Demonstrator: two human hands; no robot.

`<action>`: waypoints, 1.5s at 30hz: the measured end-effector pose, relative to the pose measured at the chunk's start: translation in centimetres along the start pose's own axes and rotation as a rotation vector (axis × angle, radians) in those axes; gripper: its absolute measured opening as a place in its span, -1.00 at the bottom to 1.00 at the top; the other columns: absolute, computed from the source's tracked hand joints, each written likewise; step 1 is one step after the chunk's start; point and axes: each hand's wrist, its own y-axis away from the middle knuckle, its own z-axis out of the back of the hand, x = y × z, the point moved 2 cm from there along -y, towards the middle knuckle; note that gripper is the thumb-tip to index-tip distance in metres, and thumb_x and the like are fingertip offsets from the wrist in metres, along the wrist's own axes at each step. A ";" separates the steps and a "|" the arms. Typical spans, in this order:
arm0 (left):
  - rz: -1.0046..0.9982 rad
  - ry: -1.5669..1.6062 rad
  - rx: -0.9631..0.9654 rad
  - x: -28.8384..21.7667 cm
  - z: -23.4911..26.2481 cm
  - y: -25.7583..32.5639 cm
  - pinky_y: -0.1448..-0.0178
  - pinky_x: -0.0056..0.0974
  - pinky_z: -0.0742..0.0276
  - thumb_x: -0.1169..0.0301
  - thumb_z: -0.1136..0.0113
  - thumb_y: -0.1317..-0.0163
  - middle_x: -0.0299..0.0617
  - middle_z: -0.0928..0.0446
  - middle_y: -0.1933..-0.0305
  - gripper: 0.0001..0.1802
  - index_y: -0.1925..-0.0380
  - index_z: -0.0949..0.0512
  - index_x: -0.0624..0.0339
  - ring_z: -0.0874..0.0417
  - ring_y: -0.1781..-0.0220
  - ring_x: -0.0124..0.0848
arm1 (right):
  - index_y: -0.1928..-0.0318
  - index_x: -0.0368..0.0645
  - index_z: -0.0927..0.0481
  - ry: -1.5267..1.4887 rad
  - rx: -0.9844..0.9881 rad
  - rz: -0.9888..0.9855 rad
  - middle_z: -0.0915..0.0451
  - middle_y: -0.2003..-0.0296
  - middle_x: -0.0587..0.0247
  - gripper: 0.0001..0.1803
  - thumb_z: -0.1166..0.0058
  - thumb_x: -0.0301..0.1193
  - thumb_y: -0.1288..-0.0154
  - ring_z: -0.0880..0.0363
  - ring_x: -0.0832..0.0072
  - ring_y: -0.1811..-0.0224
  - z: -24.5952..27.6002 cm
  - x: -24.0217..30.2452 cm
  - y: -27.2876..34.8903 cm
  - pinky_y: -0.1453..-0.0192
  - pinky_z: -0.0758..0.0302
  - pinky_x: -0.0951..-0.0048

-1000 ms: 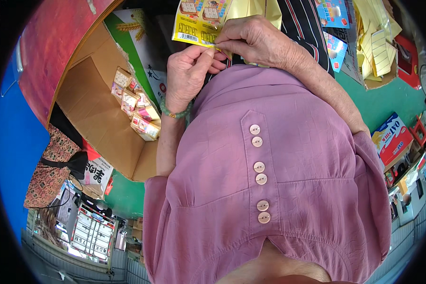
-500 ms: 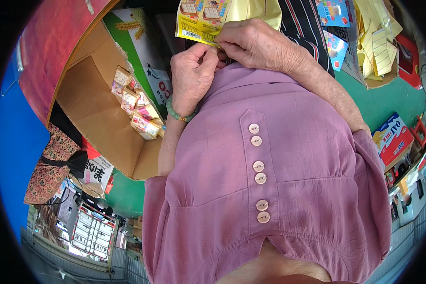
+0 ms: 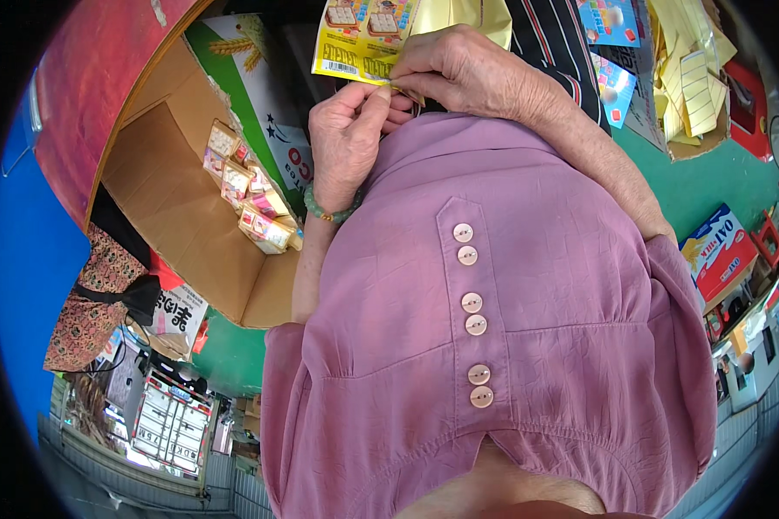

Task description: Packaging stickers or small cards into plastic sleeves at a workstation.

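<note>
Yellow printed packaging point(image 3: 368, 39), with small pictures and a barcode, lies over my lap at the top of the view. Its plain, paler yellow part point(image 3: 472, 16) spreads out to the right. My left hand point(image 3: 350, 134), wearing a green bead bracelet point(image 3: 327, 210) at the wrist, pinches the packaging's lower edge between thumb and fingers. Just right of it, my right hand point(image 3: 480, 76) grips the same edge with bent fingers. The fingertips of both hands nearly meet there and partly cover what lies between them.
An open cardboard box point(image 3: 169, 186) on the left holds several small wrapped packets point(image 3: 255, 195). Striped dark cloth point(image 3: 554, 43) lies beyond my right hand. Yellow paper pieces point(image 3: 697, 95) fill a box at the far right, near a red and blue carton point(image 3: 718, 255).
The yellow packaging has shifted slightly left, and its printed face tilts a little. My left hand has moved slightly left, and the right hand has slid up a little.
</note>
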 end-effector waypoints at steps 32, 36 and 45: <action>-0.011 0.066 -0.090 0.8 -0.3 0.3 0.32 -0.45 -0.54 0.50 -0.05 -0.27 -0.16 -0.63 0.43 -0.82 0.38 -0.58 0.40 -0.60 0.46 -0.54 | 0.26 -0.23 -0.57 0.150 0.045 -0.055 -0.58 0.38 0.10 -0.87 -0.06 -0.43 -0.26 -0.62 0.20 0.32 -0.9 0.3 -0.5 0.18 -0.57 0.29; 0.029 0.156 -0.104 1.1 0.0 0.2 0.32 -0.45 -0.55 0.46 -0.04 -0.29 -0.12 -0.63 0.40 -0.81 0.34 -0.58 0.39 -0.62 0.45 -0.51 | 0.24 -0.24 -0.59 0.019 0.059 -0.117 -0.60 0.39 0.12 -0.84 -0.07 -0.40 -0.27 -0.64 0.28 0.34 -0.7 -0.2 -0.5 0.20 -0.57 0.36; 0.033 0.144 -0.063 1.3 0.2 0.3 0.32 -0.45 -0.56 0.50 -0.11 -0.26 -0.13 -0.63 0.39 -0.86 0.33 -0.56 0.40 -0.62 0.44 -0.52 | 0.23 -0.22 -0.61 -0.075 0.038 -0.149 -0.62 0.42 0.17 -0.84 -0.14 -0.41 -0.23 -0.64 0.40 0.35 -1.1 -0.8 -0.6 0.18 -0.57 0.44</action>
